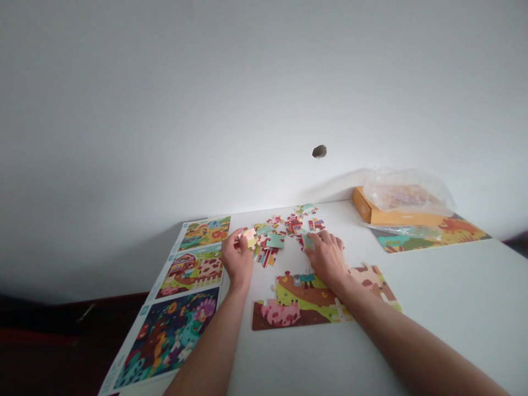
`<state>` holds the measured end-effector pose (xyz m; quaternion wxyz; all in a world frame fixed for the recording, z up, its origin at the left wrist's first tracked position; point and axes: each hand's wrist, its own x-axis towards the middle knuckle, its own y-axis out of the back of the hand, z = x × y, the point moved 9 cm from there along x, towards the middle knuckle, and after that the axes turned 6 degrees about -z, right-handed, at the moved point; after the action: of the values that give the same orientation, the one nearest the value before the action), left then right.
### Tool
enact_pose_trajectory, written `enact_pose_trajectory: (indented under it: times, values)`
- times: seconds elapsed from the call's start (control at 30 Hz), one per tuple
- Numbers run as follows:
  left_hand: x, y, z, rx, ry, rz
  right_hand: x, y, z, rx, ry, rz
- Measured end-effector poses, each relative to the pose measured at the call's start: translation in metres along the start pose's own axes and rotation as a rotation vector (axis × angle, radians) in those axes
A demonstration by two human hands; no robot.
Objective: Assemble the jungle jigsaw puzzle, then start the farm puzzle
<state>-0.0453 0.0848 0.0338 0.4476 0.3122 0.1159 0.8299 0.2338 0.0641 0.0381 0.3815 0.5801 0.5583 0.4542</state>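
My left hand (pixel 238 256) is closed on a pale pink and yellow puzzle piece (pixel 249 237), pinched between thumb and fingers at the left of the loose pieces. At the right of that pile, my right hand (pixel 328 254) has its fingertips on a light green puzzle piece (pixel 307 241). Whether it lifts that piece or only presses it, I cannot tell. Between both hands lie several loose puzzle pieces (pixel 275 240), some overlapping. Nearer to me is a partly joined farm puzzle (pixel 305 300) with a pink pig; my right forearm hides part of it.
Along the left table edge lies a sheet of reference pictures (pixel 187 275). At the back right stands an orange box (pixel 367 209) with a clear plastic bag (pixel 408 190) on top. A dinosaur picture (pixel 437 234) lies partly beneath it. A white wall (pixel 264 110) borders the table behind.
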Motion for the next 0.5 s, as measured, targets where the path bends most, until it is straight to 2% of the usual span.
enact_pose_trajectory:
  times: [0.2,0.3,0.4,0.5]
  values:
    - [-0.009,-0.012,0.019,0.380,0.021,-0.164,0.001,0.000,0.003,0.015,-0.043,0.019]
    - [-0.013,-0.013,0.024,0.455,0.038,-0.188,0.004,-0.004,0.006,0.074,-0.066,0.001]
    - [-0.013,-0.014,0.035,0.371,-0.083,-0.182,0.006,-0.004,0.008,0.214,-0.067,0.010]
    - [-0.020,-0.028,0.056,0.103,-0.317,-0.324,0.004,0.002,0.001,0.425,0.031,0.038]
